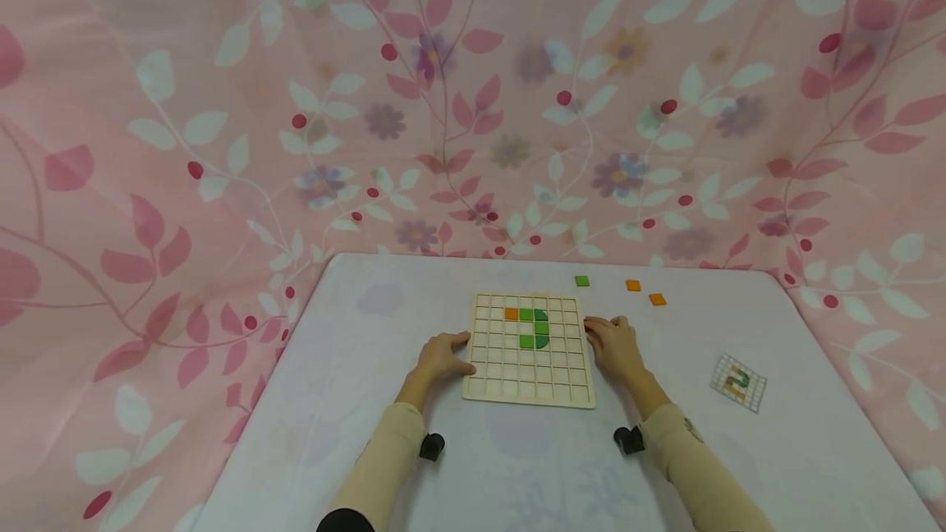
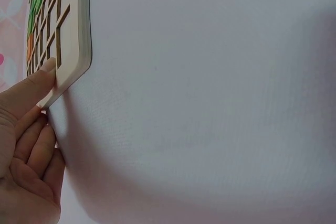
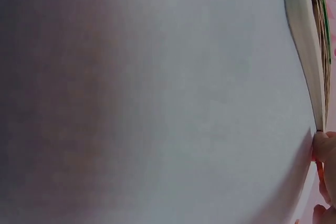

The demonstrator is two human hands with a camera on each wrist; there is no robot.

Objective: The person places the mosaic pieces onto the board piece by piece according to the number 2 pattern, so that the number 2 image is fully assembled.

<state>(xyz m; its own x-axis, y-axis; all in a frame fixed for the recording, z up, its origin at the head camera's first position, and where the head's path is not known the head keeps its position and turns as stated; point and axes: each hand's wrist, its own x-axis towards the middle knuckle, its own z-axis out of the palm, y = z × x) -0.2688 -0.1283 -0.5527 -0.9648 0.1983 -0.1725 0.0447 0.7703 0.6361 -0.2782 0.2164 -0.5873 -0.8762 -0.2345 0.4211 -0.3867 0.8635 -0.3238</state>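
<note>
A square wooden grid board (image 1: pixel 528 384) lies on the table. Set in its upper middle cells are an orange square tile (image 1: pixel 512 314), several green square tiles (image 1: pixel 526 341) and two dark green rounded tiles (image 1: pixel 542 315). At the board's left edge my left hand (image 1: pixel 441 357) grips it, the thumb (image 2: pixel 39 85) over the rim and the other fingers below. My right hand (image 1: pixel 615 347) holds the opposite edge, its thumb (image 3: pixel 323 148) against the side. Most of the right hand is out of frame in the right wrist view.
Beyond the board's upper right corner lie a loose green tile (image 1: pixel 582 281) and two orange tiles, one nearer (image 1: pixel 658 300) and one farther (image 1: pixel 633 286). A small gridded pattern card (image 1: pixel 739 382) rests at the right. A flowered curtain (image 1: pixel 473 105) hangs behind the white table (image 1: pixel 547 474).
</note>
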